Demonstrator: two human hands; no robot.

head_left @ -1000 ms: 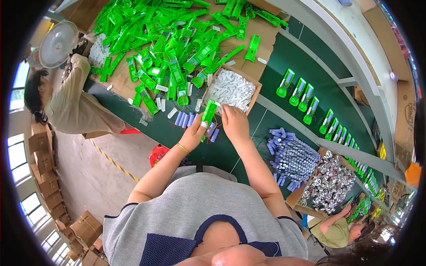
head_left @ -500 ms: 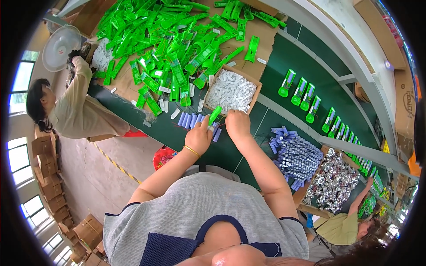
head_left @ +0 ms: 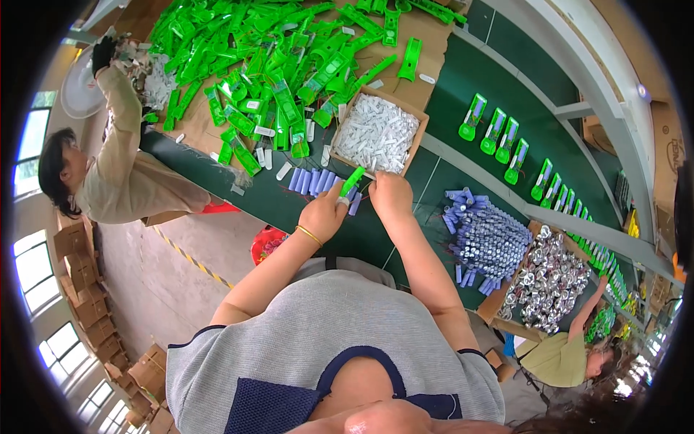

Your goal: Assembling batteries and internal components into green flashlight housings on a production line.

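**Head view: a green casing between my two hands at the belt's edge**

Head view, from above my own shoulders: both forearms run up from six o'clock and meet near the middle of the picture. My left hand (head_left: 323, 215), a thin bangle at its wrist, is closed around the lower end of a green plastic casing (head_left: 352, 181). My right hand (head_left: 389, 197) sits just beside it at three o'clock, fingers curled onto the same piece, so both hands grip it rather than lying flat or wide. The casing points up toward one o'clock, above the dark green table (head_left: 448, 108).

A second ago my hands held the piece lower and closer together; now they have risen slightly toward the cardboard tray of white parts (head_left: 379, 134), which lies at twelve o'clock from them. I judge that the piece is being fitted while held, not set down yet.

Just under my fingers, at ten o'clock, a short row of pale blue cylinders (head_left: 311, 181) lies on the table. Further at eleven o'clock spreads the big heap of green casings (head_left: 275, 65). At three o'clock sits a pile of blue cylinders (head_left: 488, 239), with a box of silvery parts (head_left: 553, 278) beyond it. Finished green pieces (head_left: 499, 134) stand in a line at two o'clock. A co-worker (head_left: 123, 173) leans in at nine o'clock.
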